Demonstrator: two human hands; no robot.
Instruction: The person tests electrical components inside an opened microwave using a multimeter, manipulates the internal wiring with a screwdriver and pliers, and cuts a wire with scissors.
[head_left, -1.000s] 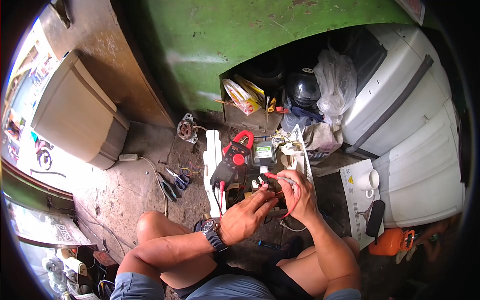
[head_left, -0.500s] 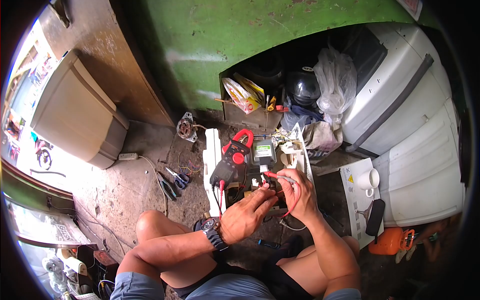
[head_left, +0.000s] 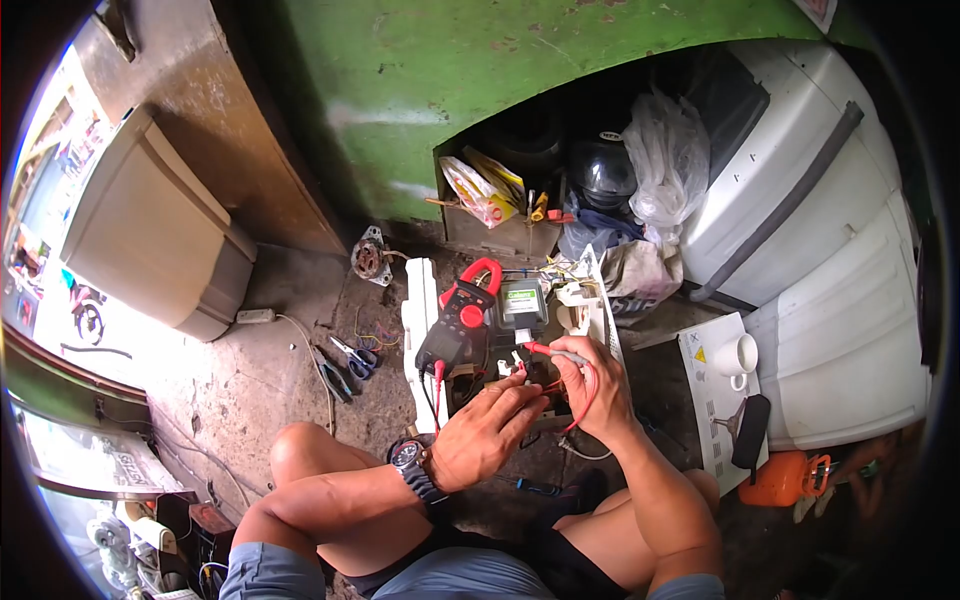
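Note:
A red and black clamp meter (head_left: 455, 325) lies on the left side of an opened white appliance housing (head_left: 422, 290), with leads plugged into its lower end. My right hand (head_left: 596, 395) grips a red test probe (head_left: 560, 353), whose tip points left toward a white connector below a labelled grey box (head_left: 522, 303). My left hand (head_left: 484, 430), with a watch on its wrist, is over the front of the housing, fingers pressed together near small white connectors (head_left: 512, 365). What its fingertips hold is too small to make out.
Scissors (head_left: 357, 357) and pliers (head_left: 334, 376) lie on the floor at left, near a small motor (head_left: 371, 258). At right are a white mug (head_left: 737, 356) on a panel and an orange cylinder (head_left: 780, 479). A screwdriver (head_left: 538, 487) lies in front.
My left hand has shifted slightly left and its watch has turned a little. The right hand still holds the probe in nearly the same place. The view has moved slightly.

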